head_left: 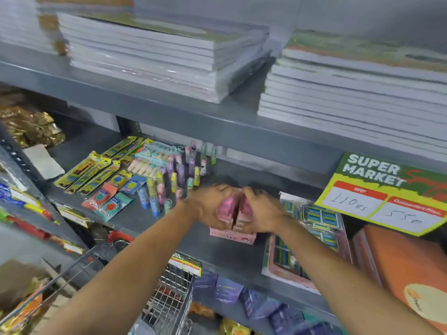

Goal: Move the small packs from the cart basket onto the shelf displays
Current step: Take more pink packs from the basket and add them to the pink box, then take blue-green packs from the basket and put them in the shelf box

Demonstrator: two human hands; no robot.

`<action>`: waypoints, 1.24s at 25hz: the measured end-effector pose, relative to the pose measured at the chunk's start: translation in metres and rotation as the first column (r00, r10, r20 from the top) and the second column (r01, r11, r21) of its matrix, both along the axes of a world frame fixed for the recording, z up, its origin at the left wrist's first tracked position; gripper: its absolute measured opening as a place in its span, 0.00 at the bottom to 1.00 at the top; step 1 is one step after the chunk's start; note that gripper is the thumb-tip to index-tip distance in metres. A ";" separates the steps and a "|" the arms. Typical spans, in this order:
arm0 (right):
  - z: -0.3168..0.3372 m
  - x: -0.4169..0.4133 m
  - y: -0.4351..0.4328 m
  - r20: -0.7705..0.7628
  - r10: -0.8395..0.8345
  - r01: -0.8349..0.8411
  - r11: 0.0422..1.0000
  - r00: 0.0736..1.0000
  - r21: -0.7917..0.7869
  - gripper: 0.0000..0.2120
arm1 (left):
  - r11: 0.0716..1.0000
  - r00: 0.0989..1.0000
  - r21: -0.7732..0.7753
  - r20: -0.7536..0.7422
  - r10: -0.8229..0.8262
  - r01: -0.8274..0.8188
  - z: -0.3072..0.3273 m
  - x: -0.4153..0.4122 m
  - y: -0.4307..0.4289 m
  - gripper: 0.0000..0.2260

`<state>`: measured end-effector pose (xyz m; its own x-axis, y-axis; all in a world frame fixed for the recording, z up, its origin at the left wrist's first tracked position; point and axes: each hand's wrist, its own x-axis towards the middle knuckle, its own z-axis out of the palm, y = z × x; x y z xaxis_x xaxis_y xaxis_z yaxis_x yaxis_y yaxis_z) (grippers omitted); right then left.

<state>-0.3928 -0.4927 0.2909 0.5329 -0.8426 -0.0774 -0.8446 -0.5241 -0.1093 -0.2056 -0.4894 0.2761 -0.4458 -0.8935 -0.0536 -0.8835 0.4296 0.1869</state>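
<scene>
Pink small packs (235,209) sit bunched between the person's two hands, right over the pink display box (232,234) on the middle shelf (217,252). The left hand (211,205) is curled around the left half of the bunch, the right hand (262,210) around the right half, both closed on them with knuckles up; motion blur hides how many packs there are.

They look light and small, wrapped in something glossy, so I'd guess they slide against each other easily and are best squeezed from the two outer sides as a block, not pinched singly.

Room is tight. Just left stand upright little tubes (180,170) that a stray elbow or wrist could topple, and flat carded packets (96,165) lie beyond them. To the right a tray of blue-green items (314,228) comes close to the box. Overhead, the upper shelf (169,102) with its stacked notebooks (164,56) limits any lift. The wire cart basket (169,303) waits below the forearms, and a price sign (384,192) hangs at the right.
</scene>
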 end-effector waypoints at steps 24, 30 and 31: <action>-0.004 0.109 0.052 0.261 0.260 -0.258 0.965 0.930 -0.043 0.36 | 0.945 0.885 -0.092 -0.391 0.255 -0.313 -0.024 0.109 0.134 0.35; -0.070 0.222 0.123 0.187 0.555 -0.579 0.808 0.810 0.108 0.35 | 0.759 0.712 -0.011 -0.355 0.605 -0.651 -0.094 0.197 0.264 0.34; -0.087 0.238 0.137 0.162 0.600 -0.620 0.772 0.783 0.139 0.35 | 0.730 0.685 0.015 -0.334 0.648 -0.683 -0.110 0.204 0.283 0.33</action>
<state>-0.1544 -0.3552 0.2038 0.9433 -0.3143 -0.1066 -0.3318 -0.8887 -0.3165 -0.0012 -0.2063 0.1664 0.2916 -0.9527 0.0851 -0.8513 -0.2179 0.4774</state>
